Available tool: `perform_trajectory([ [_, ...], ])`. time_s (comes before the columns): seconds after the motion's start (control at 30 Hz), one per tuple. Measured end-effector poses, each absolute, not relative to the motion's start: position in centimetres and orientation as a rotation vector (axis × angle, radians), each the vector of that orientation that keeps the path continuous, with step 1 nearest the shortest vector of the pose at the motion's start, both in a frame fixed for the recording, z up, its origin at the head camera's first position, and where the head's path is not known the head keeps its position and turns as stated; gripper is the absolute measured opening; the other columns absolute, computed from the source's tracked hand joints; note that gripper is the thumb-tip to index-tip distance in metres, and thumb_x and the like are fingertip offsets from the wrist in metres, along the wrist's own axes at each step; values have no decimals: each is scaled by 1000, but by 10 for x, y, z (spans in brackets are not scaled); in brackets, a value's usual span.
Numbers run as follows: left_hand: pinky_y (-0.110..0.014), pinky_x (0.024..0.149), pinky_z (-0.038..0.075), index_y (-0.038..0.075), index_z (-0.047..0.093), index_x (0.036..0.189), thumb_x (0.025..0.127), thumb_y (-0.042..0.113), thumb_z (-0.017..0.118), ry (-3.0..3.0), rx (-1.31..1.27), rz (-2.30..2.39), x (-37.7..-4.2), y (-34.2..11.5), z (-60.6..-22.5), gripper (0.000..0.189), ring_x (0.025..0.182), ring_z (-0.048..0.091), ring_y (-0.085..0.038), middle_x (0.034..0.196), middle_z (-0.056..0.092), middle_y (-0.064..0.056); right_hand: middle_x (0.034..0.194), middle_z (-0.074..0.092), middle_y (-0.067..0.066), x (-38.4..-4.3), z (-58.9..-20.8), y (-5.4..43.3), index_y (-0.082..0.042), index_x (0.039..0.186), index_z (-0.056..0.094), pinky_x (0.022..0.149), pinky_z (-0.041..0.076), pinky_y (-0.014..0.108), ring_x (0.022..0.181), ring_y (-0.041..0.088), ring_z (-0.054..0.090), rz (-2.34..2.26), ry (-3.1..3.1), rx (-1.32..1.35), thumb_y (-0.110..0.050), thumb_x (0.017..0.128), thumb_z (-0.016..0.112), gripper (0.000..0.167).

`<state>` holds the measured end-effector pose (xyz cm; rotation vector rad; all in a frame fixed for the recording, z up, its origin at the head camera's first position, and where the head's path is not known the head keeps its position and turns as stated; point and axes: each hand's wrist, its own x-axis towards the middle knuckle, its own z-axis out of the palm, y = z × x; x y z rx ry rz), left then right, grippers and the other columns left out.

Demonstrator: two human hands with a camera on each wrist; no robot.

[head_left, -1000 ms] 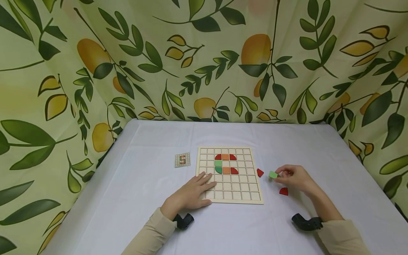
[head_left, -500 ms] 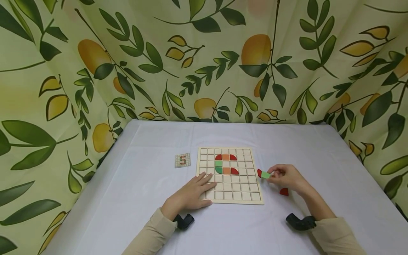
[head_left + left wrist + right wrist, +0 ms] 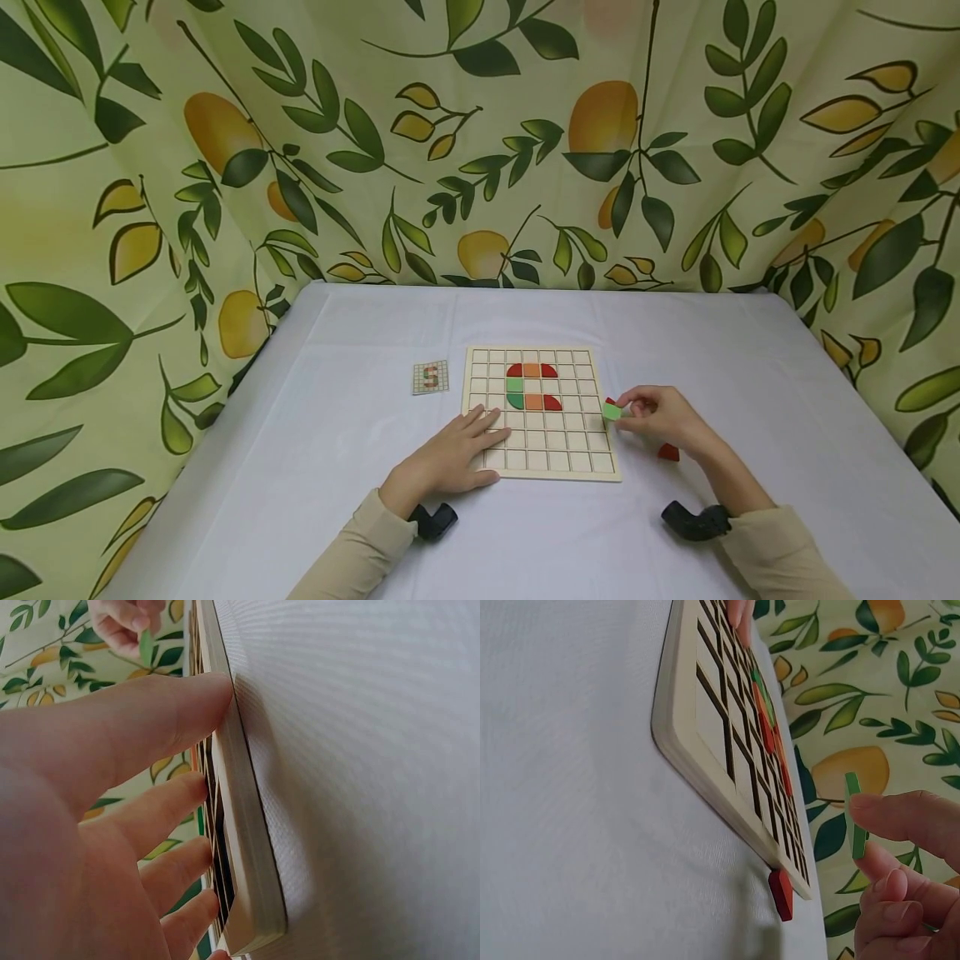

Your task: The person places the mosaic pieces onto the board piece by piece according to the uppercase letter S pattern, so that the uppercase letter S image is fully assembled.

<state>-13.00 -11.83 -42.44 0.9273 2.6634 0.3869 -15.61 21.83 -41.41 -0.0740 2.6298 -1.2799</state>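
Note:
My left hand (image 3: 447, 452) rests on the lower left part of a wooden grid board (image 3: 551, 460), its fingers straight. In the left wrist view the thumb (image 3: 180, 709) lies against the board's edge. At the board's right edge, my right hand (image 3: 666, 417) pinches a light green square tile (image 3: 855, 814) between thumb and finger, held above the table. A red quarter-round tile (image 3: 781, 895) lies beside the board's edge, partly hidden by the green tile in the head view. On the board, red, orange and green tiles (image 3: 532, 402) form a curved shape.
A small pattern card (image 3: 430, 377) lies left of the board on the white tablecloth (image 3: 360, 350). Another red tile (image 3: 668, 452) sits under my right wrist, partly covered. A leaf-and-fruit patterned curtain (image 3: 480, 167) hangs behind the table.
My right hand has moved left with the green tile, from the open cloth to the board's right edge. The left hand has stayed put.

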Motion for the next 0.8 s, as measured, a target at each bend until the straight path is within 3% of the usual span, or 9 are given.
perform_trajectory([
  [0.8,-48,124,24,17,37,150,92,36,61,2670,933,392,-130,-118,-424,66,152,20,-31,161,28,-6,69,46,-1,-161,-419,194,7,97,65,51,34,16,62,6,42,-1319,2599,-205,-8,76,78,29],
])
